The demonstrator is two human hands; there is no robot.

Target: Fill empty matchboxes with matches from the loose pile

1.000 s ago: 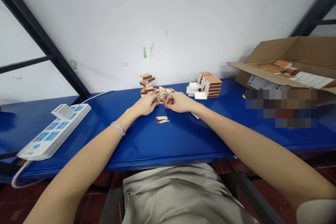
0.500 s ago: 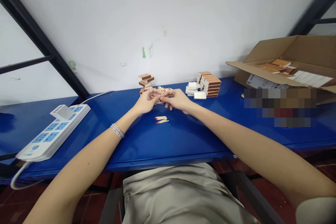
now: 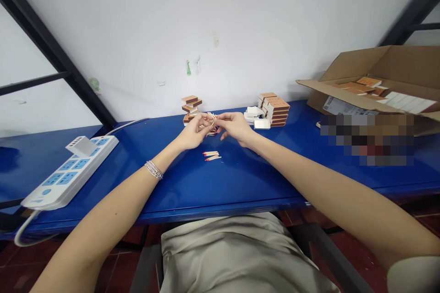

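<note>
Matchsticks [image 3: 211, 118] look pinched in a small bundle between the left hand [image 3: 194, 132] and the right hand [image 3: 234, 127].

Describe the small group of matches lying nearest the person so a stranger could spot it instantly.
On the long blue bench, find the left hand and right hand meeting near its middle. Just below them, nearer the person, lie a few loose red-tipped matches. They sit flat, heads pointing left, apart from the hands and from the matchbox stack beyond.

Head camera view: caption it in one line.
Left hand and right hand pinch matchsticks over a blue bench beside stacked matchboxes.
</note>
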